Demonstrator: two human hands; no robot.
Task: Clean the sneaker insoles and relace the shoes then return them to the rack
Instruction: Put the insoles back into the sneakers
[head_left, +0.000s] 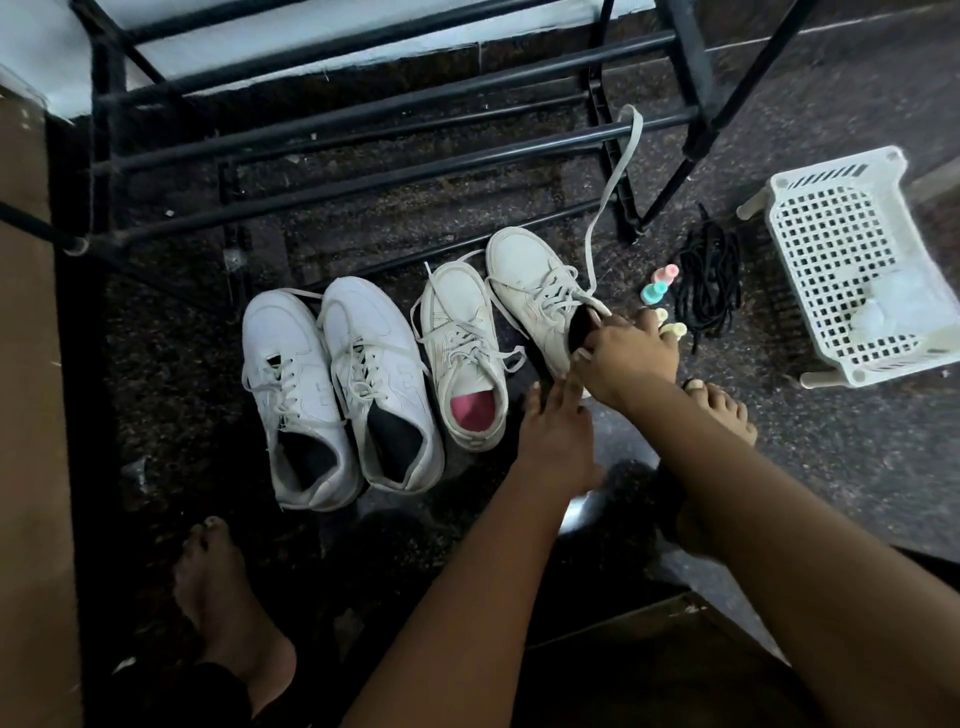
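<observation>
cream sneaker (530, 275) gripped by right hand (631, 356), left hand (556, 441) straight-fingered at its heel.

floor (415, 218) is dark speckled stone, black with brownish flecks, greyer over on the right. rack (363, 135) is plain black. first shoe (291, 364) and second shoe (374, 358) are bright white, with white laces and black linings. third shoe (462, 322) and fourth shoe (524, 270) lean cream with off-white laces. third has a pink insole (472, 410), fourth is black inside, and its long lace (618, 171) looks greyish white. lace pile (709, 280) is black. small bits by it: pink bit (667, 273), teal bit (653, 293), yellow bit (672, 328). basket (841, 249) is white with a grid of square holes and a row of dark slots near the rim. wall (31, 52) is pale bluish white, and the panel (26, 364) is brown.
</observation>
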